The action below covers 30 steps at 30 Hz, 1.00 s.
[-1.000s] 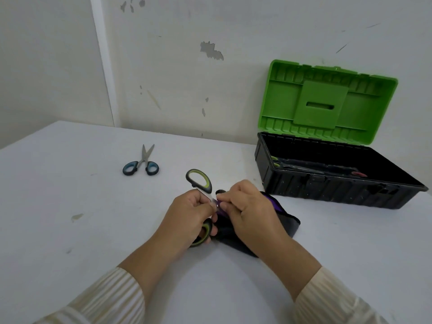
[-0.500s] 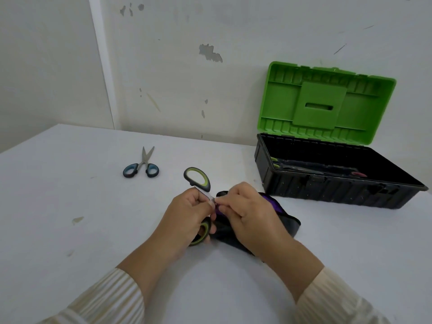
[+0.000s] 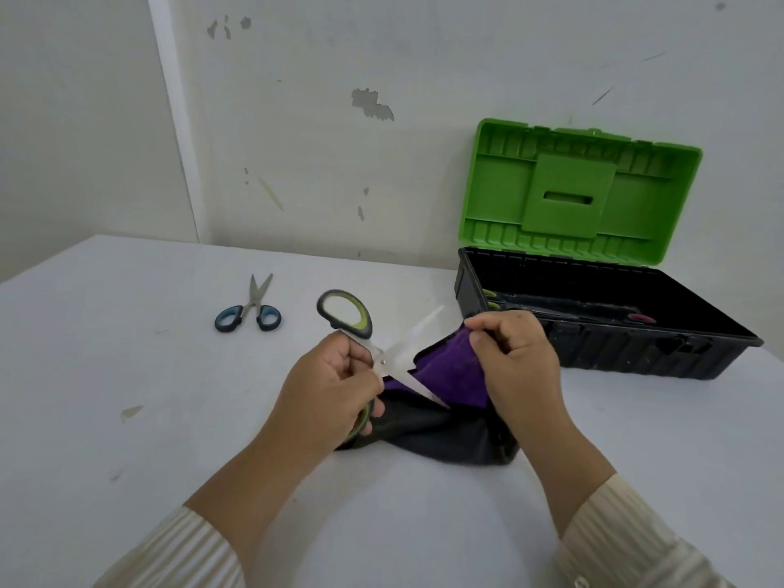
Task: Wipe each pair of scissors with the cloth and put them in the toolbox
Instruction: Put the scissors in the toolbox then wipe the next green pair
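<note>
**Blades open across the cloth**

While our left hand (image 3: 335, 388) grips the green-handled scissors (image 3: 384, 354) at the pivot, their open blades point right and away, toward our right hand (image 3: 515, 358), which pinches a raised fold of the purple cloth (image 3: 449, 371). The wipe, we judge, runs along that axis. The toolbox (image 3: 602, 354), lid up, lies just beyond, nearer our right. Blue-handled scissors (image 3: 250, 309) wait far left on the white table (image 3: 127, 375), against a scuffed wall (image 3: 339, 120).

Purple-and-black cloth (image 3: 449, 375), green-and-grey-handled scissors (image 3: 345, 314), blue-handled scissors (image 3: 250, 316), black toolbox (image 3: 594, 350) with green lid (image 3: 581, 188), striped sleeves (image 3: 186, 549).
</note>
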Each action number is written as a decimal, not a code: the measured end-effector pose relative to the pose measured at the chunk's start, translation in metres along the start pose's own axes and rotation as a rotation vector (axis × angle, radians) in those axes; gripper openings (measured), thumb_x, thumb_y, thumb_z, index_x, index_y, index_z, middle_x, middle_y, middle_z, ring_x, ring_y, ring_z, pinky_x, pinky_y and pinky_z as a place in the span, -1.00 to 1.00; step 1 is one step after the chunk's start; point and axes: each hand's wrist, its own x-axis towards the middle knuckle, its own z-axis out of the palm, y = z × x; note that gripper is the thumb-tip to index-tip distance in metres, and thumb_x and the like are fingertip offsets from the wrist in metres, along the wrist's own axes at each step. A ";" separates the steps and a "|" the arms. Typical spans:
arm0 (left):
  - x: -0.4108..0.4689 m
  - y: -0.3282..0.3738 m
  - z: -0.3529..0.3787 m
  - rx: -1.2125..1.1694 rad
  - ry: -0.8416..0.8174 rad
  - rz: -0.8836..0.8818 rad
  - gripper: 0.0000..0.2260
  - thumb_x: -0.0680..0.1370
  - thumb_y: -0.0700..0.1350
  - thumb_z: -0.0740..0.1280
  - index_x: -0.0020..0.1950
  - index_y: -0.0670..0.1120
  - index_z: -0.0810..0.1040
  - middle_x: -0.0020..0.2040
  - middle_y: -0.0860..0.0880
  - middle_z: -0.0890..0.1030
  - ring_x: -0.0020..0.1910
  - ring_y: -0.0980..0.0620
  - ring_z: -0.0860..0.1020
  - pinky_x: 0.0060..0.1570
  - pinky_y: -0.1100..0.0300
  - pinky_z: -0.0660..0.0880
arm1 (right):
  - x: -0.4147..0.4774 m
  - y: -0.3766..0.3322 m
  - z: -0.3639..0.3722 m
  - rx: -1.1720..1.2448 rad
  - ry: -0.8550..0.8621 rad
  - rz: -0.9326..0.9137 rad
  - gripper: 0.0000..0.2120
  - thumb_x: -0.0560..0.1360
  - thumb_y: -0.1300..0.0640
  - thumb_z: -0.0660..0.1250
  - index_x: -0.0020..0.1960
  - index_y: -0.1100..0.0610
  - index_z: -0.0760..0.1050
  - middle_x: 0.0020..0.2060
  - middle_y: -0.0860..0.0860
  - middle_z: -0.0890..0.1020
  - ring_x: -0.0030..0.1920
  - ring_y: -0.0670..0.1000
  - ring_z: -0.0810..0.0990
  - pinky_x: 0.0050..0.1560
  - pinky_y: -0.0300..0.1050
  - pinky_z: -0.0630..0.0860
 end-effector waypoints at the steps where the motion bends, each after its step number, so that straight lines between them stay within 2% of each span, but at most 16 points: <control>1: 0.000 -0.001 -0.002 0.118 0.072 0.158 -0.88 0.49 -0.32 0.30 -0.18 -0.12 0.50 -0.36 -0.10 0.57 -0.50 0.10 0.52 -0.46 0.23 0.49 | 0.000 -0.002 -0.002 0.069 -0.029 0.036 -0.70 0.45 0.33 0.29 -0.23 -0.07 0.57 -0.13 -0.11 0.54 -0.09 -0.30 0.49 -0.04 -0.52 0.36; 3: 0.004 -0.007 -0.011 0.430 0.226 0.567 -0.92 0.49 -0.21 0.29 -0.17 -0.06 0.52 -0.35 0.07 0.55 -0.39 0.11 0.51 -0.35 0.35 0.46 | -0.003 -0.009 -0.004 0.236 -0.121 0.102 -0.71 0.42 0.34 0.30 -0.29 -0.01 0.62 -0.15 -0.07 0.54 -0.13 -0.24 0.51 -0.07 -0.42 0.40; 5: 0.008 -0.015 -0.015 0.638 0.254 0.801 -0.87 0.50 -0.17 0.25 -0.08 -0.07 0.59 -0.27 0.11 0.57 -0.28 0.17 0.50 -0.22 0.39 0.43 | -0.006 -0.017 -0.004 0.452 -0.247 0.172 -0.85 0.40 0.17 0.34 -0.28 0.10 0.66 -0.16 0.01 0.56 -0.10 -0.12 0.55 -0.06 -0.29 0.43; 7: 0.012 -0.022 -0.017 0.738 0.240 0.868 -0.81 0.52 -0.17 0.24 -0.01 -0.14 0.64 -0.18 0.03 0.64 -0.20 0.06 0.55 -0.14 0.29 0.46 | -0.010 -0.021 -0.003 0.536 -0.374 0.251 -0.66 0.37 -0.14 0.33 -0.28 0.14 0.64 -0.14 0.09 0.60 -0.08 0.05 0.59 -0.01 -0.10 0.51; 8: 0.013 -0.024 -0.016 0.779 0.234 0.875 -0.81 0.53 -0.17 0.24 0.00 -0.14 0.64 -0.17 0.01 0.65 -0.20 0.02 0.56 -0.13 0.24 0.47 | -0.011 -0.022 -0.001 0.482 -0.416 0.267 -0.55 0.33 -0.26 0.31 -0.27 0.14 0.62 -0.15 0.12 0.61 -0.08 0.10 0.60 0.02 -0.02 0.50; 9: 0.014 -0.026 -0.014 0.814 0.230 0.879 -0.81 0.53 -0.16 0.25 0.00 -0.14 0.65 -0.17 0.00 0.65 -0.20 -0.01 0.56 -0.14 0.21 0.47 | -0.011 -0.024 -0.001 0.406 -0.442 0.262 -0.51 0.31 -0.31 0.30 -0.27 0.14 0.61 -0.17 0.11 0.60 -0.10 0.12 0.59 0.03 0.02 0.49; 11: 0.017 -0.030 -0.013 0.838 0.218 0.888 -0.82 0.53 -0.15 0.25 -0.01 -0.12 0.65 -0.18 0.01 0.65 -0.21 0.00 0.55 -0.14 0.18 0.47 | -0.013 -0.026 0.001 0.297 -0.479 0.234 -0.60 0.37 -0.20 0.34 -0.28 0.16 0.62 -0.21 0.05 0.55 -0.11 0.12 0.56 0.03 0.03 0.47; 13: 0.016 -0.028 -0.010 0.776 0.214 0.780 -0.84 0.52 -0.11 0.28 0.00 -0.08 0.62 -0.18 0.06 0.64 -0.19 0.05 0.53 -0.14 0.23 0.45 | -0.013 -0.026 0.001 0.256 -0.506 0.231 -0.77 0.41 0.01 0.38 -0.30 0.15 0.63 -0.19 0.03 0.56 -0.08 0.09 0.56 0.08 0.03 0.49; 16: 0.013 -0.019 -0.008 0.510 0.243 0.311 -0.81 0.47 -0.03 0.41 0.04 0.07 0.50 -0.15 0.16 0.61 -0.12 0.18 0.55 -0.18 0.40 0.37 | -0.013 -0.024 0.001 0.215 -0.530 0.224 -0.83 0.42 0.10 0.38 -0.31 0.11 0.64 -0.16 0.01 0.57 -0.10 0.02 0.57 0.04 -0.07 0.50; 17: 0.015 -0.017 -0.009 0.428 0.205 0.160 -0.79 0.44 -0.01 0.44 0.02 0.08 0.49 -0.16 0.15 0.62 -0.13 0.19 0.56 -0.19 0.41 0.36 | -0.013 -0.023 0.001 0.203 -0.527 0.221 -0.84 0.42 0.11 0.38 -0.32 0.10 0.64 -0.17 0.00 0.57 -0.11 0.00 0.57 0.01 -0.12 0.49; 19: 0.019 -0.016 -0.015 0.223 0.031 -0.026 -0.88 0.45 -0.02 0.44 -0.08 -0.01 0.59 -0.23 0.05 0.66 -0.28 0.11 0.57 -0.26 0.29 0.40 | -0.011 -0.020 0.001 0.139 -0.524 0.186 -0.82 0.42 0.13 0.37 -0.34 0.10 0.62 -0.20 -0.05 0.55 -0.14 -0.07 0.56 -0.06 -0.25 0.48; 20: 0.019 -0.015 -0.017 0.134 -0.074 -0.083 -0.91 0.47 -0.05 0.43 -0.15 -0.05 0.63 -0.28 0.00 0.67 -0.35 0.05 0.55 -0.32 0.23 0.41 | -0.011 -0.018 0.001 0.090 -0.531 0.157 -0.81 0.42 0.14 0.36 -0.36 0.11 0.60 -0.22 -0.07 0.54 -0.16 -0.11 0.55 -0.10 -0.31 0.46; 22: 0.017 -0.014 -0.018 0.064 -0.204 -0.148 -0.82 0.49 -0.08 0.40 -0.29 -0.09 0.64 -0.36 -0.06 0.65 -0.41 0.01 0.54 -0.41 0.20 0.40 | -0.012 -0.016 0.003 0.017 -0.550 0.106 -0.79 0.42 0.16 0.34 -0.39 0.12 0.57 -0.23 -0.07 0.54 -0.20 -0.15 0.54 -0.14 -0.37 0.42; 25: 0.016 -0.016 -0.014 0.030 -0.173 -0.208 -0.74 0.51 -0.08 0.39 -0.38 -0.10 0.56 -0.45 -0.05 0.57 -0.48 0.01 0.56 -0.46 0.20 0.44 | -0.012 -0.013 0.006 -0.014 -0.486 0.093 -0.82 0.42 0.15 0.35 -0.34 0.13 0.60 -0.22 -0.04 0.54 -0.21 -0.15 0.53 -0.18 -0.46 0.40; 27: 0.016 -0.017 -0.012 0.004 -0.154 -0.244 -0.73 0.51 -0.10 0.38 -0.39 -0.10 0.56 -0.46 -0.04 0.55 -0.50 -0.01 0.56 -0.49 0.21 0.43 | -0.006 -0.007 0.005 -0.120 -0.337 0.051 -0.86 0.45 0.14 0.34 -0.23 0.15 0.63 -0.17 -0.03 0.52 -0.21 -0.14 0.50 -0.19 -0.57 0.32; 30: 0.016 -0.019 -0.011 0.006 -0.179 -0.270 -0.73 0.52 -0.13 0.36 -0.39 -0.10 0.55 -0.45 -0.11 0.56 -0.49 -0.09 0.50 -0.49 0.21 0.39 | -0.001 -0.008 -0.001 -0.256 -0.132 -0.086 -0.84 0.47 0.25 0.30 -0.02 0.12 0.62 -0.08 -0.04 0.50 -0.20 -0.22 0.44 -0.12 -0.69 0.21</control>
